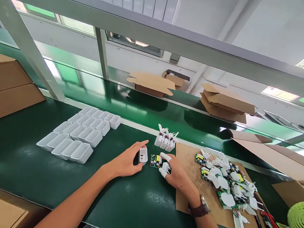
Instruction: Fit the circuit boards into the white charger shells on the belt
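Observation:
My left hand grips a small white charger housing on the green work surface, with the index finger stretched out over it. Just right of it, my right hand, with white finger cots on the fingertips, pinches a green circuit board with a yellow part. A wristwatch sits on my right wrist. Behind the hands stand three assembled white plug units with prongs pointing up.
Rows of empty white housings lie at the left. A cardboard sheet at the right carries a heap of boards and plug caps. Cardboard boxes sit on the far belt, and a green fan is at bottom right.

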Tool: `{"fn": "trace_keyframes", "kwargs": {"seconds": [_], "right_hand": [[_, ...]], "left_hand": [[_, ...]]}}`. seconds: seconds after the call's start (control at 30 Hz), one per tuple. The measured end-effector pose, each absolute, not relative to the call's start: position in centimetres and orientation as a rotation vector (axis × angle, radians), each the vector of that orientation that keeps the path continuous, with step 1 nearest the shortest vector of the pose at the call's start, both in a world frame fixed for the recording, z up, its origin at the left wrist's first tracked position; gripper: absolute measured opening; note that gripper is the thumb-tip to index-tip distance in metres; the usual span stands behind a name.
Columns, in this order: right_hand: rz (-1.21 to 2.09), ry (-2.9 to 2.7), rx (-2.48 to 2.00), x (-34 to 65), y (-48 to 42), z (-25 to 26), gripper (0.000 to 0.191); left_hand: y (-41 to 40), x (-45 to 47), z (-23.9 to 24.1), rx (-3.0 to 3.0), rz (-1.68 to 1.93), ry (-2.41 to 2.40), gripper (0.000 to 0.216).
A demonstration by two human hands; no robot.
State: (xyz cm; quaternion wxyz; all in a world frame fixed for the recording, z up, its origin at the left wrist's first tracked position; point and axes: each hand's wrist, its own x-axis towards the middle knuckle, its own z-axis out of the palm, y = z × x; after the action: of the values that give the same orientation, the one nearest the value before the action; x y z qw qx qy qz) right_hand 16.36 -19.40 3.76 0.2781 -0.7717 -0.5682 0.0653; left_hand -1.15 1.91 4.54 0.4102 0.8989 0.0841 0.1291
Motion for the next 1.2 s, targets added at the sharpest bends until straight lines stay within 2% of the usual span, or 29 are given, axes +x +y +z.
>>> {"fn": "trace_keyframes", "kwargs": {"seconds": [0.1, 0.23, 0.3, 0.37, 0.43, 0.47, 0.57, 0.8, 1.2], "right_hand": [[0.098, -1.527, -2.015, 16.0, -19.5, 3.1, 0.055], [-0.053, -1.478, -1.944, 15.7, -19.2, 3.0, 0.058], [-0.149, -1.433, -1.900, 15.6, -19.1, 3.3, 0.057], [-0.240, -1.391, -1.836, 15.5, -19.0, 3.8, 0.058], [-0.304, -1.388, -1.749, 15.1, -19.0, 4.3, 0.059], [-0.320, -1.404, -1.709, 14.8, -19.0, 4.5, 0.060], [-0.349, -1.484, -1.658, 13.7, -19.1, 5.1, 0.064], [-0.394, -1.608, -1.678, 12.6, -19.4, 4.4, 0.067], [-0.361, -1.612, -1.729, 12.7, -19.2, 4.3, 0.074]], "left_hand": [[1.8, -0.8, 4.6, 2.349, 0.292, 0.421, 0.079], [2.4, -1.2, 5.1, 2.289, 0.108, 0.396, 0.109], [2.6, -1.4, 5.3, 2.232, -0.002, 0.334, 0.100], [2.6, -1.4, 5.4, 2.232, -0.042, 0.294, 0.070], [2.3, -1.1, 5.3, 2.285, 0.059, 0.239, 0.049], [2.2, -1.0, 5.2, 2.311, 0.147, 0.202, 0.047], [1.7, -0.6, 4.7, 2.334, 0.334, 0.116, 0.056], [1.7, -0.7, 4.0, 2.337, 0.333, 0.057, 0.073], [1.4, -0.6, 3.8, 2.326, 0.314, 0.006, 0.067]]}}
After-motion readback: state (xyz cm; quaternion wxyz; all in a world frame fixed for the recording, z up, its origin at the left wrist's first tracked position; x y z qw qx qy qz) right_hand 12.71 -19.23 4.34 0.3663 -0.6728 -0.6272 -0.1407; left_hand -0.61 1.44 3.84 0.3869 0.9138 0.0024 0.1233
